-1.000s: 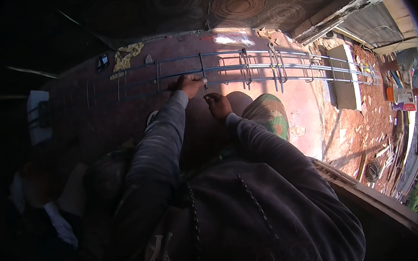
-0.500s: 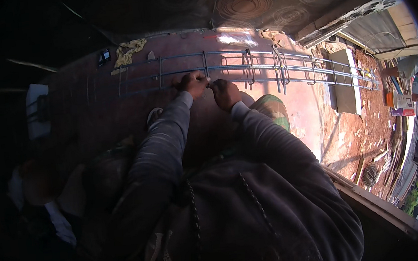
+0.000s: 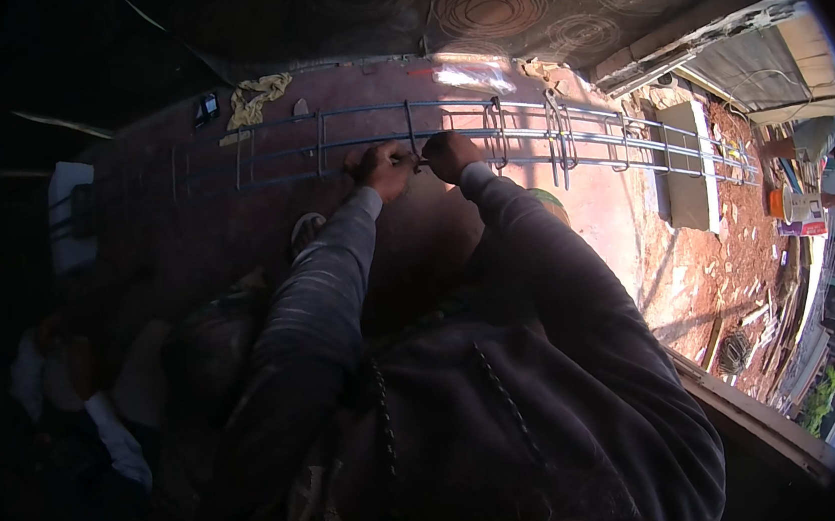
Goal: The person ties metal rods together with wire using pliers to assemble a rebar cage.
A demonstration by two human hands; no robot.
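Note:
A long rebar cage [image 3: 366,143] of straight bars with rectangular stirrups runs from left to right in front of me. My left hand [image 3: 388,171] is closed at its near bar, beside a stirrup [image 3: 410,119] near the middle. My right hand [image 3: 451,156] is closed too, just to the right of that stirrup, with its fingertips close to the left hand's. Whatever is pinched in either hand is too small and dark to make out. Several loose stirrups [image 3: 559,141] hang together on the bars farther right.
A pale block [image 3: 75,218] stands under the cage's left end, a grey block [image 3: 692,166] under its right. Yellow cloth [image 3: 259,100] lies on the reddish floor [image 3: 593,203] beyond the cage. Another person's hand [image 3: 779,148] shows at far right, near a white-and-orange container [image 3: 796,205].
My right hand has moved up and away from me, from below the near bar to over it, and rolled over. My left hand has barely shifted.

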